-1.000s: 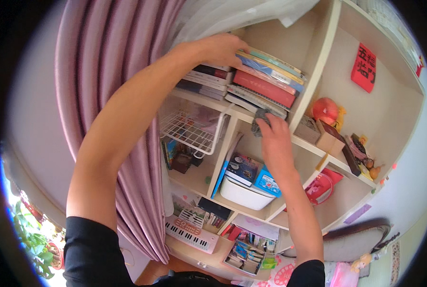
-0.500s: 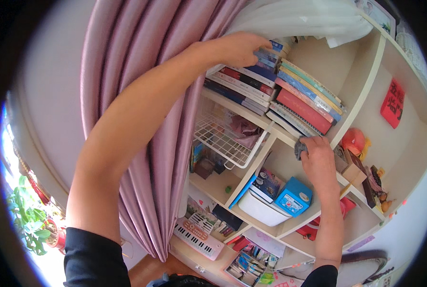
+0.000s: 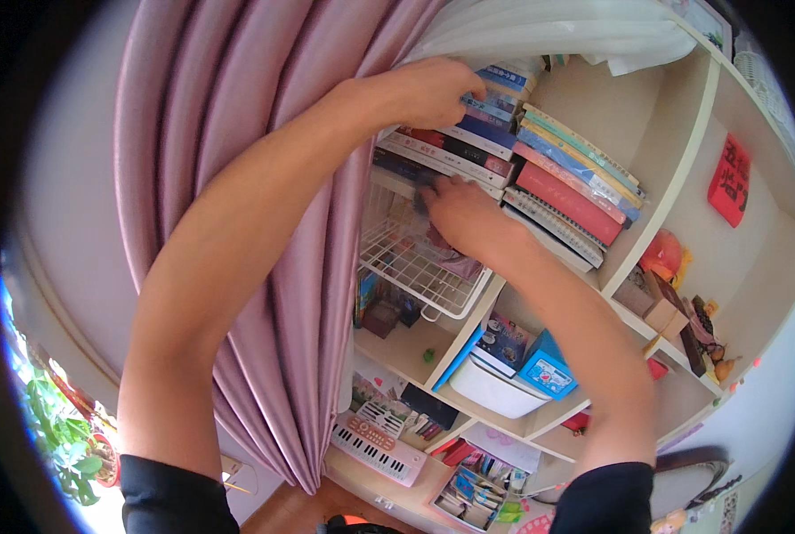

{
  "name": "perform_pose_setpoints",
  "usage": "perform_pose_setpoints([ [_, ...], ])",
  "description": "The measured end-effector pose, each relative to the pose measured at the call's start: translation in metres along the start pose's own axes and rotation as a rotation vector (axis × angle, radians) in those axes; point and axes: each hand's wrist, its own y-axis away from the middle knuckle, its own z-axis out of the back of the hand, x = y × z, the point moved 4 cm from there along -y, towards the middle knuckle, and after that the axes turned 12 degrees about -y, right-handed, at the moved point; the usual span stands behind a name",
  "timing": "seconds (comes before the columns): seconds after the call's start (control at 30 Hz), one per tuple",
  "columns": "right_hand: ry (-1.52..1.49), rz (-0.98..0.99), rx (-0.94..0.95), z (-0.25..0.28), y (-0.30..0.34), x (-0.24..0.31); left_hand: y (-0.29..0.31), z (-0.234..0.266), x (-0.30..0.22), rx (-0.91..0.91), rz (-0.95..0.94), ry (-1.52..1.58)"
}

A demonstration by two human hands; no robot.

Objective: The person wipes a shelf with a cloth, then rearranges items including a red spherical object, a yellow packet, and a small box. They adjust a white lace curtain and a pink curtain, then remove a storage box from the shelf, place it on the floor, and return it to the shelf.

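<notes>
A stack of books [image 3: 502, 102] lies on the upper shelf at the edge of the curtain. My left hand [image 3: 435, 93] is against the left side of this stack, thumb and forefinger apart; its other fingers are hidden. My right hand [image 3: 468, 214] reaches across to the shelf edge below the lower books [image 3: 433, 165]. It is closed on a grey cloth [image 3: 420, 199], which is slightly blurred and partly covered by the fingers. The cloth is just above a white wire basket [image 3: 428, 278] holding a pinkish bundle.
A mauve curtain [image 3: 237, 178] hangs by my left arm; white sheer fabric [image 3: 548, 36] drapes across the shelf top. More books [image 3: 571, 191] lie stacked to the right. Below are a blue box [image 3: 548, 369], a white bin [image 3: 491, 392] and a toy keyboard [image 3: 379, 449].
My right hand has moved left with the grey cloth, from below the right-hand books to above the wire basket. My left hand has shifted slightly left, uncovering more book spines.
</notes>
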Motion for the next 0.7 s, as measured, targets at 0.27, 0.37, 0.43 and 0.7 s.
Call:
perform_pose_setpoints([
  [0.27, 0.021, 0.193, -0.325, -0.018, -0.085, 0.049, 0.005, 0.003, -0.004, -0.021, -0.033, -0.046],
  [0.37, 0.039, 0.156, -0.323, -0.032, -0.1, 0.039, 0.007, 0.002, -0.002, -0.059, -0.058, -0.035],
  [0.43, 0.044, 0.171, -0.149, -0.03, -0.085, 0.023, 0.009, 0.0, 0.002, -0.05, -0.052, -0.047],
  [0.7, -0.102, -0.137, 0.129, 0.031, -0.003, -0.011, 0.01, -0.002, 0.005, -0.045, -0.047, -0.046],
])
